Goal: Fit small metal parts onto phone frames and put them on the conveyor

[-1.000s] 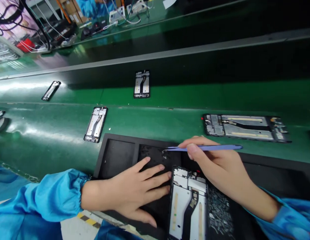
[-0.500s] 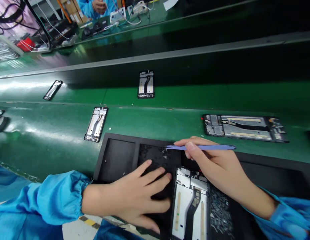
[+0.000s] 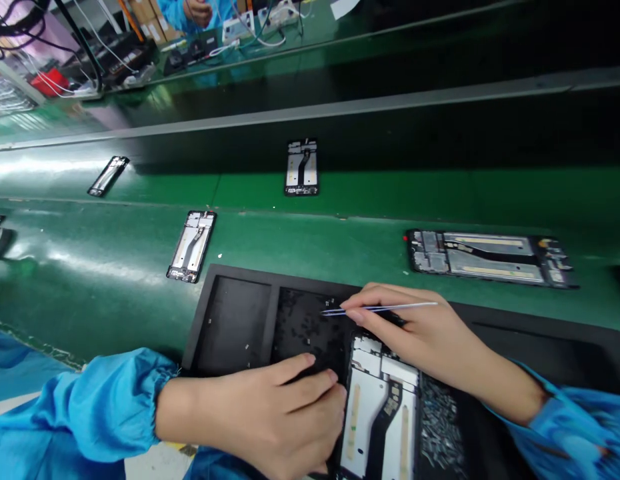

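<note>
My right hand (image 3: 415,320) pinches a pair of slim bluish tweezers (image 3: 380,308). Their tips are low over the second compartment of the black tray (image 3: 273,313), close to a few tiny pale parts (image 3: 329,302). My left hand (image 3: 270,413) lies over the tray's near side, its fingers loosely bent and partly apart, holding nothing I can see. Just right of its fingertips is an opened phone body (image 3: 365,400) with a white inner plate and a black ribbon cable. Beside that phone, under my right wrist, is a pile of small clear or bluish pieces (image 3: 443,423).
Opened phone bodies lie on the green bench: one sideways at right (image 3: 490,257), one beyond the tray at left (image 3: 192,247), one farther back (image 3: 302,167), another at far left (image 3: 108,176). Across the bench, a person's hand (image 3: 197,12) shows near a power strip (image 3: 239,27).
The tweezers have turned edge-on and their tips shifted slightly left and down. My left hand's fingers have drawn in from a wider spread. The phone in the tray stays put.
</note>
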{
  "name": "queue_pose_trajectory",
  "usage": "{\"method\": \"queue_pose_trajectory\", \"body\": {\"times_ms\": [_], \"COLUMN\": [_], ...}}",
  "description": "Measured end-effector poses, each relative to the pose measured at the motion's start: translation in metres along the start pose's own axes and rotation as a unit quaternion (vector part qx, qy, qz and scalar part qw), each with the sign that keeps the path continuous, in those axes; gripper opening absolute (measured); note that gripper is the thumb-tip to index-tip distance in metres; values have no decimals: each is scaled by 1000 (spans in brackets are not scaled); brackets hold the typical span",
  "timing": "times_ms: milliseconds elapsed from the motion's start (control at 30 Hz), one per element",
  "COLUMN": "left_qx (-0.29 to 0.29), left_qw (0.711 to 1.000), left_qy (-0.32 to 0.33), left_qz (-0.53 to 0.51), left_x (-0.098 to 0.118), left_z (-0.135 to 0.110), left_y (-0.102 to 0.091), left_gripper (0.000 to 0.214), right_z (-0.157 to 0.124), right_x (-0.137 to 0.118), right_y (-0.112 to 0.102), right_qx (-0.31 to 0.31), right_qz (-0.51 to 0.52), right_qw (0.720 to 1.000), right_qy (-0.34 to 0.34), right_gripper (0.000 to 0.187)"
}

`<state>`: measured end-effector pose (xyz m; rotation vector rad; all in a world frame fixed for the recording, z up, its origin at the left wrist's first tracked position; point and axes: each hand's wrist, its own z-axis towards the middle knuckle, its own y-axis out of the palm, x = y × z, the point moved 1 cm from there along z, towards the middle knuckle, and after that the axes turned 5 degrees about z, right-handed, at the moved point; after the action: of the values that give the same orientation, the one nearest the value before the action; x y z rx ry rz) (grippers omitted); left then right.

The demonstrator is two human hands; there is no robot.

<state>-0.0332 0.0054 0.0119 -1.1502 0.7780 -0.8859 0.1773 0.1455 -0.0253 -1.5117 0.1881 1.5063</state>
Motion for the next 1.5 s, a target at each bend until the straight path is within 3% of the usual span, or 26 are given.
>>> {"method": "queue_pose_trajectory", "body": {"times_ms": [133, 333, 500, 733, 867, 967, 1067, 1267, 1400, 1500], "left_qx": [33, 39, 99, 158, 198, 154, 87, 35, 19, 10], "left_qw": [998, 994, 992, 978, 973, 965, 960, 980, 986, 987], "left_qy": [49, 103, 77, 73, -44, -177, -237, -176, -152, -151], "left_qz": [-7, -1, -26, -116, -113, -116, -118, -90, -66, -53], "left_x": [-1, -7, -11, -9, -10, -19, -33, -41, -38, -37], "left_z": [11, 27, 38, 31, 29, 31, 32, 32, 32, 32], "left_y": [0, -1, 6, 22, 23, 25, 28, 32, 33, 34], "left_gripper": [34, 46, 41, 25, 34, 25, 18, 30, 31, 33], "right_z": [0, 1, 2, 2, 1, 0, -3, -9, -8, -6], "right_x": [0, -3, -4, -7, -16, -25, -29, -27, -21, -17], "right_y": [1, 1, -2, 0, -10, -25, -35, -28, -12, -8], "right_qx": [-12, -16, -31, -26, 43, 80, 75, 209, 215, 209], "right_qz": [-11, -16, -33, -23, -16, 12, 34, -136, -237, -262], "right_qw": [1000, 999, 997, 997, 999, 996, 995, 968, 943, 938], "right_qy": [-12, -30, -56, -65, -12, 43, 64, -34, -86, -88], "right_gripper": [20, 21, 22, 22, 24, 34, 41, 43, 52, 51]}}
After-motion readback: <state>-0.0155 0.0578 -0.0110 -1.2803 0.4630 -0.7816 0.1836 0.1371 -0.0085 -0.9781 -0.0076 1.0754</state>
